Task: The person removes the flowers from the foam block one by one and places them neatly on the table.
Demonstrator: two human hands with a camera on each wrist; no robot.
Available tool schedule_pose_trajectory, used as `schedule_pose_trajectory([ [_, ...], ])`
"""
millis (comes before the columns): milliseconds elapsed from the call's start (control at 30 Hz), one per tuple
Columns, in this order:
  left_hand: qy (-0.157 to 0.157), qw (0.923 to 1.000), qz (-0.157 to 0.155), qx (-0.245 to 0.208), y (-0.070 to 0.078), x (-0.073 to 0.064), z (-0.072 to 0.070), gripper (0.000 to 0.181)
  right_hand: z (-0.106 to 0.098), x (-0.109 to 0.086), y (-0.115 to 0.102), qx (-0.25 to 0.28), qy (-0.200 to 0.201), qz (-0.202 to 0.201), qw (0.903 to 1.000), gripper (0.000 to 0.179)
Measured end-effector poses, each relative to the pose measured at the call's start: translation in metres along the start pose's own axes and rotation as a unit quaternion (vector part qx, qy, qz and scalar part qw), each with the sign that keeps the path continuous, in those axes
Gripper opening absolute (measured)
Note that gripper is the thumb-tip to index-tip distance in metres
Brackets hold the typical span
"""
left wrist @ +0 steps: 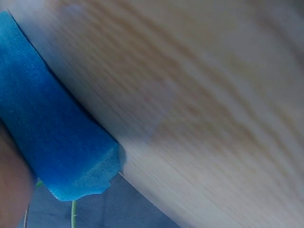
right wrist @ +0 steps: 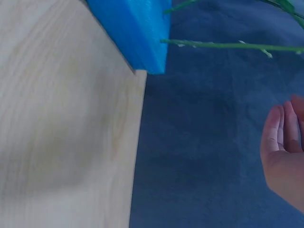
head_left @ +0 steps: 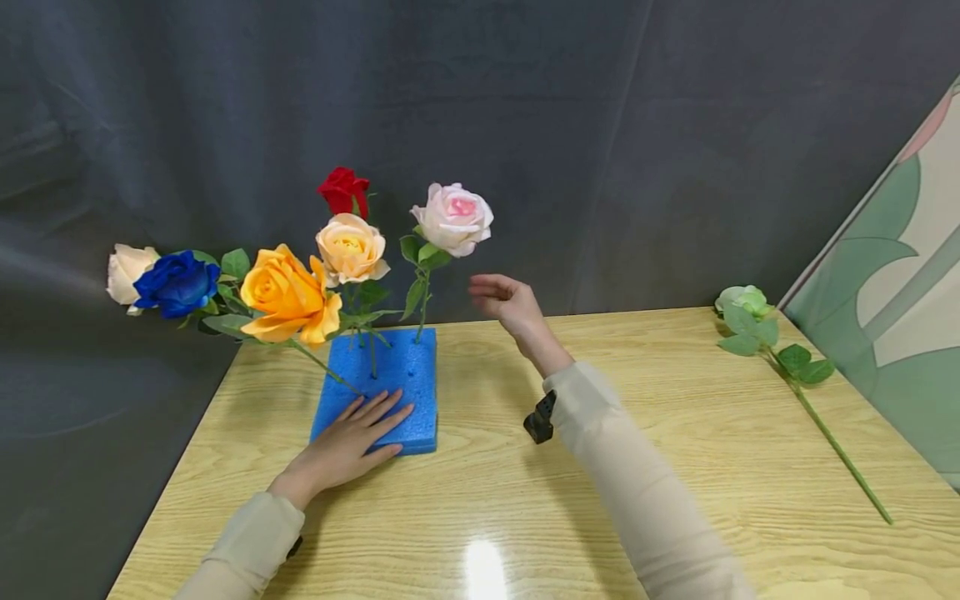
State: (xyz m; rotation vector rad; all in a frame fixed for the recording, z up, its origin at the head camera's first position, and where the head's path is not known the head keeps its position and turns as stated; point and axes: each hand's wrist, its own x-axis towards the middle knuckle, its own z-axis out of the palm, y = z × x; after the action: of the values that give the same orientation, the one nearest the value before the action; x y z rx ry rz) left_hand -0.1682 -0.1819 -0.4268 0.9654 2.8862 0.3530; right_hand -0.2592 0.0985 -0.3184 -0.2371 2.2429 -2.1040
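Observation:
My left hand (head_left: pixel 360 437) lies spread on the near part of a blue foam block (head_left: pixel 422 392), pressing its top. In the block stand several artificial roses on stems: a pale pink rose (head_left: pixel 454 218) at the back right, a red rose (head_left: pixel 345 192), a peach rose (head_left: pixel 351 248), and an orange rose (head_left: pixel 288 296) leaning left. A blue rose (head_left: pixel 178 283) and a cream rose (head_left: pixel 129 275) lean out farthest left. My right hand (head_left: pixel 512 310), fingers loosely bent and holding nothing, hovers right of the pink rose. In the right wrist view, a green stem (right wrist: pixel 228 45) comes out of the block.
A pale green rose (head_left: pixel 742 300) with a long stem lies at the right side of the wooden table (head_left: pixel 637 375). Behind the table hangs a dark curtain (head_left: pixel 600 167). A patterned panel (head_left: pixel 900 292) borders the right edge.

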Motion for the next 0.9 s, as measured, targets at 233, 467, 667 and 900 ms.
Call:
schedule_pose_trajectory([
  [233, 0.001, 1.0, -0.002, 0.0, -0.001, 0.001, 0.0, 0.06, 0.017, 0.004, 0.012, 0.013, 0.006, 0.003, 0.9999, 0.041],
  [467, -0.004, 1.0, -0.005, 0.004, 0.0, 0.001, 0.0, 0.06, 0.032, 0.008, 0.023, 0.005, 0.005, -0.004, 1.0, 0.038],
  [667, 0.006, 1.0, 0.001, 0.008, 0.001, 0.0, -0.001, 0.059, 0.047, 0.009, 0.026, 0.03, 0.01, -0.005, 0.9995, 0.04],
  [900, 0.017, 0.9997, 0.007, 0.014, 0.001, 0.0, 0.0, 0.059, 0.059, 0.011, 0.026, 0.05, 0.01, 0.004, 0.9987, 0.043],
])
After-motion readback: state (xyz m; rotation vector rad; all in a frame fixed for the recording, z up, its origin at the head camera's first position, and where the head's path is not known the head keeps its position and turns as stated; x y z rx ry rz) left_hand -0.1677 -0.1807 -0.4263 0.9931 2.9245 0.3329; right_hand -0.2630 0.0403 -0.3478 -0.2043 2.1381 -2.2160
